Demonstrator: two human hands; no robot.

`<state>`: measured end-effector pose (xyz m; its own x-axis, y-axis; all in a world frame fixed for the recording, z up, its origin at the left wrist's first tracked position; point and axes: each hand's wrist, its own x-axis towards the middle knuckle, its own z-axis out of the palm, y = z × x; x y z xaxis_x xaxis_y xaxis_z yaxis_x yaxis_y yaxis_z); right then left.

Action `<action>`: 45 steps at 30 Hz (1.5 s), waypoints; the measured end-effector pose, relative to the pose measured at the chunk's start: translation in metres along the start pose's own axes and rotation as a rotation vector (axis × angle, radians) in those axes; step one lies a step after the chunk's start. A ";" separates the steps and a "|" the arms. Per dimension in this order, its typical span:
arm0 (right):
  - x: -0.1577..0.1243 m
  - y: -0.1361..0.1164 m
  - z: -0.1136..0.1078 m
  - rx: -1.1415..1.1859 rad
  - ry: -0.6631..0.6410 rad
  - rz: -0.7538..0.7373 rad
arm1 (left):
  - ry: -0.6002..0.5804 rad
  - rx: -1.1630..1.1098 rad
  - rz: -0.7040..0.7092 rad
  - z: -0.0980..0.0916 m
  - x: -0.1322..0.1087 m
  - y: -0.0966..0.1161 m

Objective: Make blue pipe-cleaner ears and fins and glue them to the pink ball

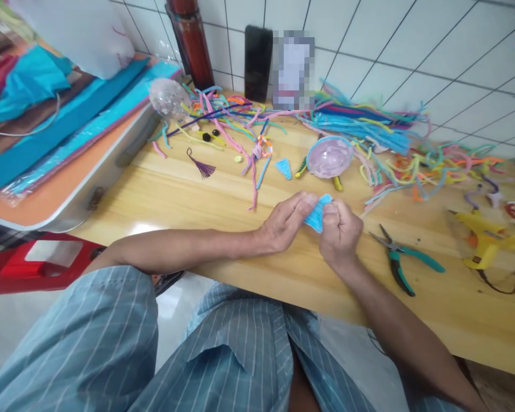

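1. The person's left hand (285, 222) and right hand (341, 230) met over the near part of the wooden table (223, 212), just in front of the person's body.
2. Between them sat a light-blue fuzzy piece (316, 217), pinched from both sides. The left fingertips pressed on its upper edge, and the right hand was curled into a fist around its other side.
3. Both hands were closed on the piece, which was lifted slightly off the tabletop.
4. Just beyond the hands lay a clear pink dome (329, 156), with a small blue cone (284, 168) to its left.
5. A purple tassel (203, 167) lay further left, well apart from the hands.
6. A heap of coloured pipe cleaners (369, 129) spread across the far side of the table, by the tiled wall.
7. To the right of the right hand lay teal-handled pliers (405, 260), with a yellow glue gun (487, 240) beyond them.
8. A dark flask (191, 43) and a black phone (258, 57) stood against the wall.
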<state>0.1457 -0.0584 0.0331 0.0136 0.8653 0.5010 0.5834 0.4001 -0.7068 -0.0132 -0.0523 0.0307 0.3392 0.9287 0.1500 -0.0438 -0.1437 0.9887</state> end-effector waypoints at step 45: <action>0.007 -0.014 -0.010 -0.050 0.167 -0.198 | 0.067 0.074 0.355 0.012 0.024 0.028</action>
<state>0.1457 -0.0611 0.0516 0.0268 0.7082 0.7055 0.6273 0.5375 -0.5635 0.0053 -0.0382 0.0621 0.2531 0.8365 0.4860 -0.0784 -0.4830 0.8721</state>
